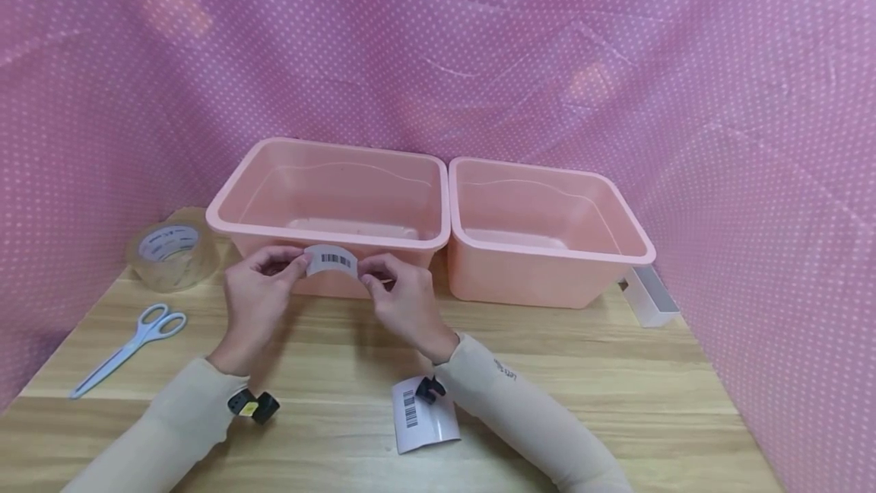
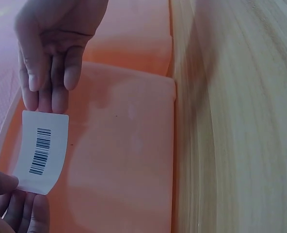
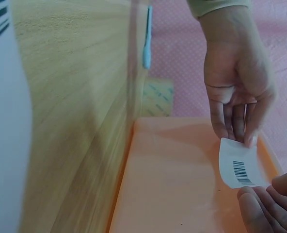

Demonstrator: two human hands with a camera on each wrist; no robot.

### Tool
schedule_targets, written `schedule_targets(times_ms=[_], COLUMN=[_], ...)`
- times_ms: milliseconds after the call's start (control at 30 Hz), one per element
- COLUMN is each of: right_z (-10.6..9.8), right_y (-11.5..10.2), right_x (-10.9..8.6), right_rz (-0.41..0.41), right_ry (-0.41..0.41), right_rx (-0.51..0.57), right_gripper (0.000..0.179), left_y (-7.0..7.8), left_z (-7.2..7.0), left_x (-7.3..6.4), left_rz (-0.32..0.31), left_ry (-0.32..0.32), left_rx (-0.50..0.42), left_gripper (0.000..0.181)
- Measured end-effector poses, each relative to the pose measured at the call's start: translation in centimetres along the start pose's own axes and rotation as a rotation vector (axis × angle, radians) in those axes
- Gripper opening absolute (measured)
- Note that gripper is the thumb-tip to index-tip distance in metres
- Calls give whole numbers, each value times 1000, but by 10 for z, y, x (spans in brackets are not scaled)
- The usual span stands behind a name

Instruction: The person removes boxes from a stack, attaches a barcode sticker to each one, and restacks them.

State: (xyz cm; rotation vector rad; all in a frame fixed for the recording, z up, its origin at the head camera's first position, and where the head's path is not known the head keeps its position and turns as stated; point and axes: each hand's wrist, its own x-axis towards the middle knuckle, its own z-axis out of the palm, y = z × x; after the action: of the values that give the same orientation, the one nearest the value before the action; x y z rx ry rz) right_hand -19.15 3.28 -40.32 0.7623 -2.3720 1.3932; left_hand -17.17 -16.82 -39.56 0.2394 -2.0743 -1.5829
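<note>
A white barcode label (image 1: 331,259), bowed upward in the middle, is held in front of the left pink bin (image 1: 328,236) near its rim. My left hand (image 1: 256,303) pinches its left end between thumb and fingers, as the left wrist view also shows. At the other end, my right hand (image 1: 407,306) has its thumb and fingertips at the label's edge. Whether the label touches the bin wall is hard to tell. Below my right forearm, a larger white sheet with a barcode (image 1: 426,424) lies on the table, partly hidden by the wrist camera.
Another pink bin (image 1: 520,276) stands against the first on the right. Light blue scissors (image 1: 130,348) and a roll of clear tape (image 1: 171,257) lie on the wooden table (image 1: 328,417) at left. A small white box (image 1: 649,299) sits right. Pink dotted cloth (image 1: 438,44) hangs around.
</note>
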Motion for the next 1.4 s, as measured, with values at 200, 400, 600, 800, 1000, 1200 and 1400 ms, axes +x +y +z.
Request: schedule_targets(times_ms=[200,400,600,800,1000,1200,1400], right_z=[0,0,0,-1,-2,-2,-3], right_y=[1,2,1,3,4,5,4], right_x=[1,1,1,0,1,2,2], right_rz=[17,12,20,20,33,7,15], right_ry=[-14,-33,-38,-39,-32,-18,-23], right_rx=[6,-10,26,6,-11,-32,-21], right_gripper=[17,19,20,21,21,22,22], left_y=[-4,-6,-7,-6,-6,-7,-6], left_z=[-1,-1,1,2,2,4,4], left_x=[0,0,0,-2,-2,-2,-3], left_rz=[38,55,31,34,53,38,17], left_ry=[1,8,10,11,24,28,40], left_rx=[58,43,-15,20,44,-49,-59], left_gripper=[15,15,16,17,17,17,16])
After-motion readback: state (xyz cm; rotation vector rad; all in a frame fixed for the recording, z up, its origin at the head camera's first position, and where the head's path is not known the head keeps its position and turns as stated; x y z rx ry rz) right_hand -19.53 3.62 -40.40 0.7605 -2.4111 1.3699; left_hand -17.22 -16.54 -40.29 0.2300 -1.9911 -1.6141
